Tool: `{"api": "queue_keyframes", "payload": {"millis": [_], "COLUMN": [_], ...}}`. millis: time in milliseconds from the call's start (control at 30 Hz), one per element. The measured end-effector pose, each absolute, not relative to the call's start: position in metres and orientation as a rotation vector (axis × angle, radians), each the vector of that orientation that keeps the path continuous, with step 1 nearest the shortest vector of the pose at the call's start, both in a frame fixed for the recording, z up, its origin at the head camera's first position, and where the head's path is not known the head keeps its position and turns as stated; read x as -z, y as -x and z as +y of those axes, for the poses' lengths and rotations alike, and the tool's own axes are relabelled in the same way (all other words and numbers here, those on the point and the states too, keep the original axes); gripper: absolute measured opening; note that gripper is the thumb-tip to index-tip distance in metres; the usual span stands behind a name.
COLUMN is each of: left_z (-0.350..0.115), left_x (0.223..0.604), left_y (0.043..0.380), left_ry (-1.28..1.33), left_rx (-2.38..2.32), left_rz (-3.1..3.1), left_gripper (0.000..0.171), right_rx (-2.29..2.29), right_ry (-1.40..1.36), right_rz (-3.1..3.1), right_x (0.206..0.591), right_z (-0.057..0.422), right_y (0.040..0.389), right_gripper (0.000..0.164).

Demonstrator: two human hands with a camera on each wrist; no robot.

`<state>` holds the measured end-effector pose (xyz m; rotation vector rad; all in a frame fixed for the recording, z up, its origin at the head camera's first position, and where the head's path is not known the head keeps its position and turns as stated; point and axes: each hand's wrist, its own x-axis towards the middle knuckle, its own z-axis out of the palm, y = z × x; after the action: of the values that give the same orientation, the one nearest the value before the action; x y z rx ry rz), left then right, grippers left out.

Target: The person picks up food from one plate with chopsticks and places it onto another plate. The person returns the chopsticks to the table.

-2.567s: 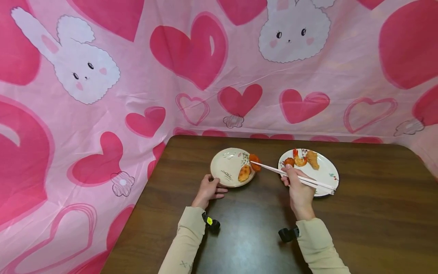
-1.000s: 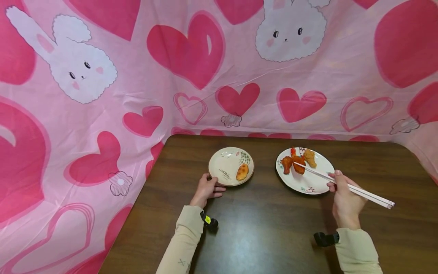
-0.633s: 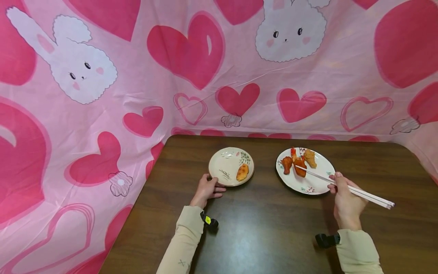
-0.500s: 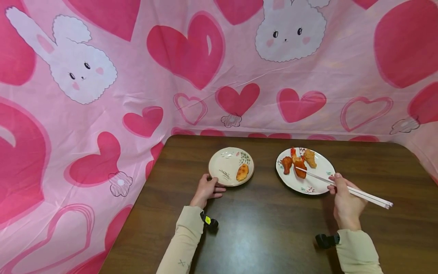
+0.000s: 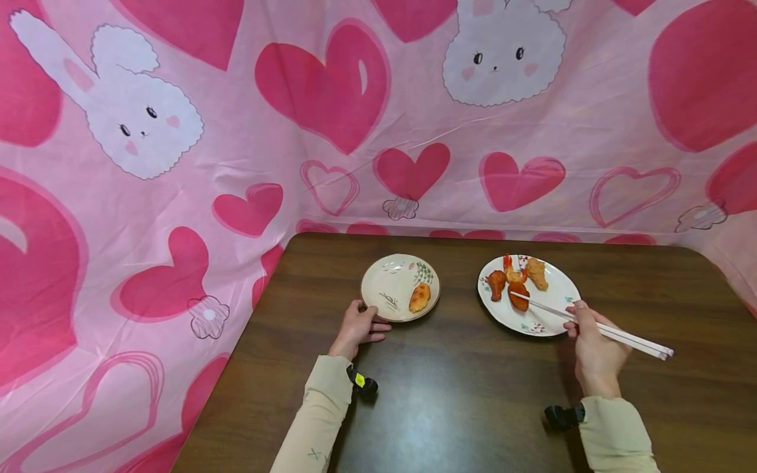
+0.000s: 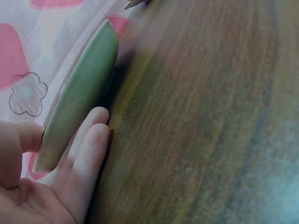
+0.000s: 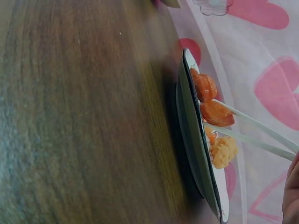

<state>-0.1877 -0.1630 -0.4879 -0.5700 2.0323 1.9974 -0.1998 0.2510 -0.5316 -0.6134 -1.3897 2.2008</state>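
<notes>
My left hand grips the near-left rim of a small round cream plate, thumb on the rim and fingers beneath, as the left wrist view shows. A yellow, browned oval piece of food lies on that plate. My right hand holds a pair of white chopsticks. Their tips reach over a white oval plate, one on each side of a glossy orange-brown chicken piece. Around it on the plate are a drumstick, a shrimp and a pale fried chicken piece.
Both plates are near the back of a brown wooden table, with a gap of bare wood between them. Pink cloth with hearts and rabbits hangs behind and to the left. A black wrist camera sits on each wrist.
The chopsticks held an orange-brown piece at the small plate's right edge; my right hand moved right, and that piece is now on the oval plate, shifted slightly nearer. My left hand stays put.
</notes>
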Motion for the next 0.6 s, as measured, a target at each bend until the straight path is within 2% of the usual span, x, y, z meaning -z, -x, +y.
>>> {"api": "queue_keyframes", "payload": {"millis": [433,600], "left_z": [-0.163,-0.163], "left_x": [0.49,0.49], "left_y": [0.189,0.189], "left_ry": [0.573,0.579], "left_rx": [-2.008,-2.004], "left_rz": [2.038,2.034], "left_gripper": [0.037,0.038], "right_rx": [-2.231,-2.189], "right_ry": [0.527,0.509], "right_rz": [-1.362,-1.47], "right_x": [0.528,0.502], "right_z": [0.252,0.247], "right_y": [0.202,0.19], "right_gripper": [0.039,0.037]}}
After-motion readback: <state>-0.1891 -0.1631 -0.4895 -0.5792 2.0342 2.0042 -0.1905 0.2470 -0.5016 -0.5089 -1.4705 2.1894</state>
